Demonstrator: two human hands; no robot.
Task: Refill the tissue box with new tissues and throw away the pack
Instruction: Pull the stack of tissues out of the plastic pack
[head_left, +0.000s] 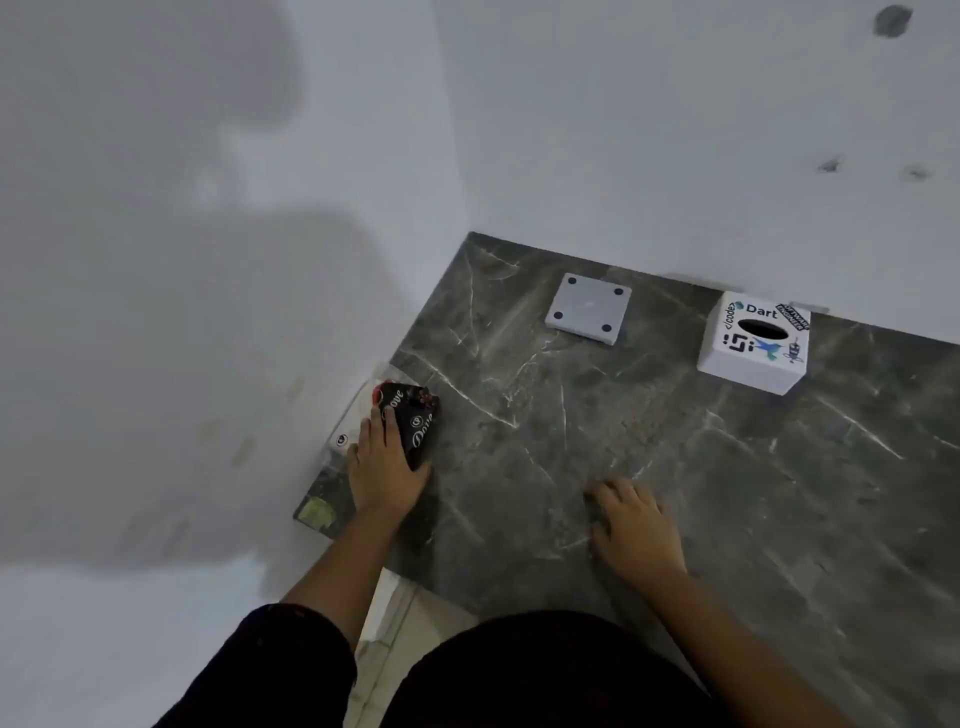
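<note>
the left hand (382, 462) lies over the near end of the tissue pack (402, 423), a dark printed packet with a clear plastic side, sitting at the far left edge of the grey marbled table (649, 441) hard against the white wall (260, 260). its fingers are spread across the top of the pack and the thumb sits on the right side, so the grip looks laid on rather than clamped; i cannot tell whether it has truly closed around it yet. the right hand (636, 525) rests flat on the bare table, fingers loosely curled, holding nothing, well apart from the pack. the tissue box (753, 343), a white cube covered in stickers with its dark oval slot facing up, stands near the back wall on the right, and a flat grey square plate (588, 308) with four dark dots, probably the box's base, lies to its left. the step in hand seems to be picking up the pack. to do it well, wrap the fingers round both long sides before lifting, since the plastic looks slippery and soft, draw it clear of the wall, and bring it toward the middle where the right hand can help tear it open.
</note>
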